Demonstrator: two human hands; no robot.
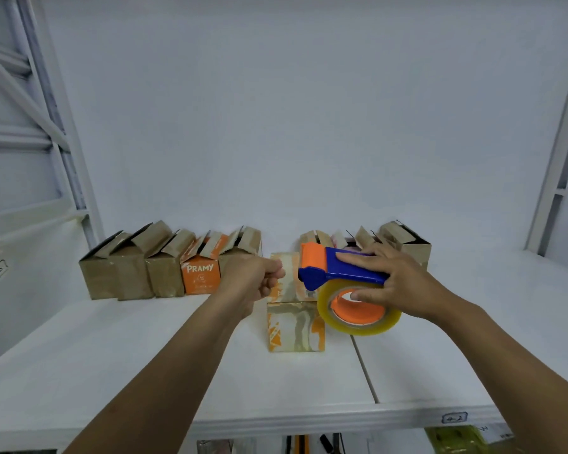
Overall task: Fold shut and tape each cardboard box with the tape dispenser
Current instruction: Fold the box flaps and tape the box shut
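As left hand (pixel 253 276) holds box (pixel 295 326), right hand (pixel 397 283) — gripping dispenser (pixel 341 268) — opposite.

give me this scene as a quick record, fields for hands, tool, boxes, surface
left hand: fingers curled, grips top left edge of centre box
right hand: grips tape dispenser
tape dispenser: blue handle, orange head, clear roll; held at centre box's top right
centre box: orange and white, flaps shut, tape streaks on front
left row of boxes: at back, flaps up, one orange, marked PRAMY
right row of boxes: at back, flaps up, partly hidden by right hand
table: white
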